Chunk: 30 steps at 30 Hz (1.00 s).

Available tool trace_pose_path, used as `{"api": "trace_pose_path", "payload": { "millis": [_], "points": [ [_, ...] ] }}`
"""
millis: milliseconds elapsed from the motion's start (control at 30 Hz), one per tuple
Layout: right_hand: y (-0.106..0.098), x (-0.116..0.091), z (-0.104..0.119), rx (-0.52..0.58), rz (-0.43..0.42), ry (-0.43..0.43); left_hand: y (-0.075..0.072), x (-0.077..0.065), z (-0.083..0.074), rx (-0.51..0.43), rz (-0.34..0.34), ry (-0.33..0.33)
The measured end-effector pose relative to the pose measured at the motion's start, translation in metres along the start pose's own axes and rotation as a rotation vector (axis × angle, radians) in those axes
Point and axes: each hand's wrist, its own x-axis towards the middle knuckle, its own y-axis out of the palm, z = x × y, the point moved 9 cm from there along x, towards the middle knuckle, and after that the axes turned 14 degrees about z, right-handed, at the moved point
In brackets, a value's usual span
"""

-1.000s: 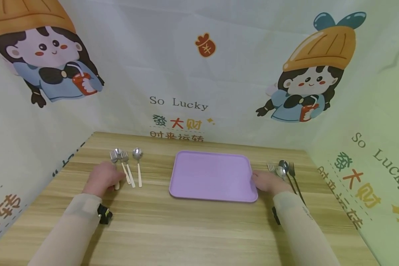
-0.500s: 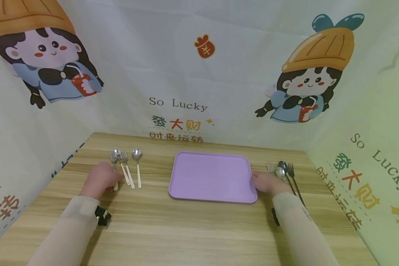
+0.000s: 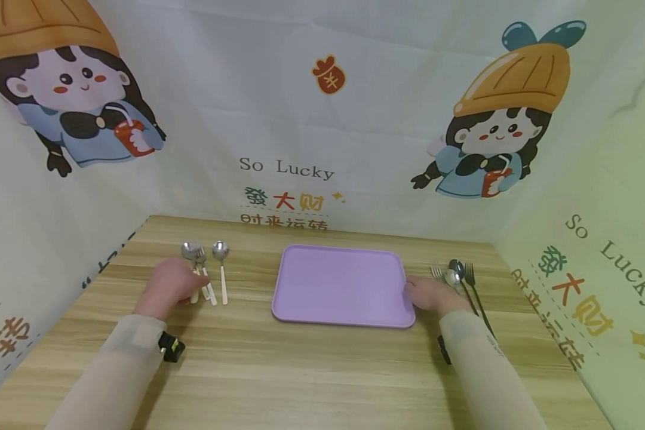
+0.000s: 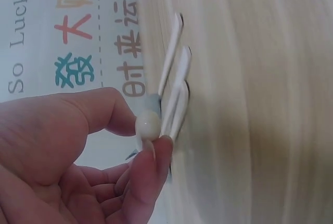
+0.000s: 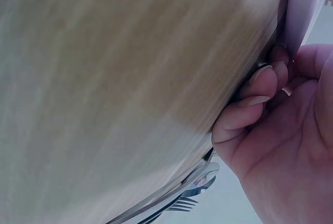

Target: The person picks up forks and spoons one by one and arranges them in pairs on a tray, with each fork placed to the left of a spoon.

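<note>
In the head view my left hand is over the cutlery on the left, pinching a white-handled fork by its handle. The left wrist view shows the rounded handle end between thumb and fingertips; its head overlaps the other pieces. Beside it lie a spoon and another fork, with a separate white-handled spoon to their right. My right hand grips the right edge of a lilac tray, which lies flat on the table. Its fingers are curled at the tray's edge.
Right of the tray lie a dark spoon, a dark fork, a silver spoon and a silver fork, partly hidden by my right hand. A printed cloth stands behind and beside the wooden table.
My left hand has shifted slightly right with the fork, whose head has moved from the left of the spoon to overlap the group. The right hand and tray have not moved.
</note>
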Motion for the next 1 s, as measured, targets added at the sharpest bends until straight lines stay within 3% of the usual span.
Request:
{"api": "trace_pose_path", "payload": {
  "millis": [533,1000],
  "points": [
    [-0.001,-0.001,0.001,-0.023,0.000,0.001,0.014,0.005,-0.032,0.022,0.006,0.031],
    [0.000,-0.002,0.003,-0.025,-0.002,-0.003,0.028,0.009,-0.078,0.022,-0.031,0.078]
  ]
}}
